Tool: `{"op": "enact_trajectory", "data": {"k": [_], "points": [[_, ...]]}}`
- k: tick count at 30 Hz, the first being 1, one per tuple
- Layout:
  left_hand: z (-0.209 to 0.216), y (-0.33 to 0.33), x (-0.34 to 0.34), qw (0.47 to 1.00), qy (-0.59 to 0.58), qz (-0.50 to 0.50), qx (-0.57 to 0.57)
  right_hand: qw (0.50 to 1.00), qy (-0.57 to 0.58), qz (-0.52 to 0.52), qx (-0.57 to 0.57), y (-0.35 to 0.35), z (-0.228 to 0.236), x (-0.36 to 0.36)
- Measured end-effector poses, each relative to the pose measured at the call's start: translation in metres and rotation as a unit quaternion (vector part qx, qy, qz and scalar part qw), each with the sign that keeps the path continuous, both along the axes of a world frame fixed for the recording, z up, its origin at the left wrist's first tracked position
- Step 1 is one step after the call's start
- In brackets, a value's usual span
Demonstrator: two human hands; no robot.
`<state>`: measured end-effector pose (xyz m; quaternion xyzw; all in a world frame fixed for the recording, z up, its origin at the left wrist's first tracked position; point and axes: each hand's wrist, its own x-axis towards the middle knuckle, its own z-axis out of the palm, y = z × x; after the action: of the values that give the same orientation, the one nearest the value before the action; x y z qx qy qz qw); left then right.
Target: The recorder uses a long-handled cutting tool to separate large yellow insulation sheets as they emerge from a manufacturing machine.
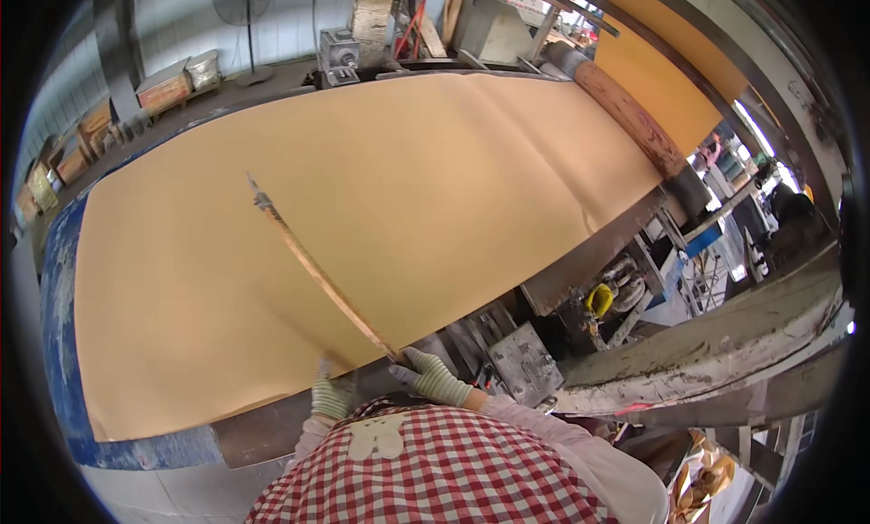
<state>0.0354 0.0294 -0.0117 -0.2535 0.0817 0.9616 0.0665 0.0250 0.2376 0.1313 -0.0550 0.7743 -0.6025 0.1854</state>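
Note:
My right hand (437,377), in a striped knit glove with greyish fingertips, is closed round the near end of a long thin wooden stick (317,272). The stick slants away to the far left over a large tan sheet (381,179). A wrapped band and a narrow pointed tip (254,184) form its far end. Wearing a matching glove, my left hand (332,395) is at the sheet's near edge with at least one finger stretched out. Its other fingers are partly hidden, and no object shows in it. The sheet lies over a table with a blue end (62,279).
A worn roller (630,116) crosses the sheet's right end, with orange-yellow sheeting (666,71) beyond it. Metal machine parts (526,361) and a thick pale beam (707,352) stand at the near right. Behind are a standing fan (243,3) and boxes (163,87).

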Motion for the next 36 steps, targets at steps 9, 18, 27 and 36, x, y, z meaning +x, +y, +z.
{"op": "enact_trajectory", "data": {"k": [9, 18, 27, 36], "points": [[0.051, -0.081, 0.034, 0.987, 0.009, 0.108, -0.123, 0.994, 0.043, -0.015, 0.101, 0.004, -0.008, 0.006], [0.037, -0.035, 0.006, 0.998, 0.011, 0.040, -0.049, 0.988, -0.007, -0.075, 0.136, -0.010, 0.014, -0.029], [0.053, -0.088, 0.033, 0.972, -0.062, 0.150, -0.170, 0.918, 0.076, -0.193, 0.339, 0.083, 0.017, -0.217], [0.052, -0.015, 0.007, 0.956, -0.225, 0.169, -0.082, 0.805, 0.205, -0.093, 0.548, 0.049, -0.006, -0.569]]}}
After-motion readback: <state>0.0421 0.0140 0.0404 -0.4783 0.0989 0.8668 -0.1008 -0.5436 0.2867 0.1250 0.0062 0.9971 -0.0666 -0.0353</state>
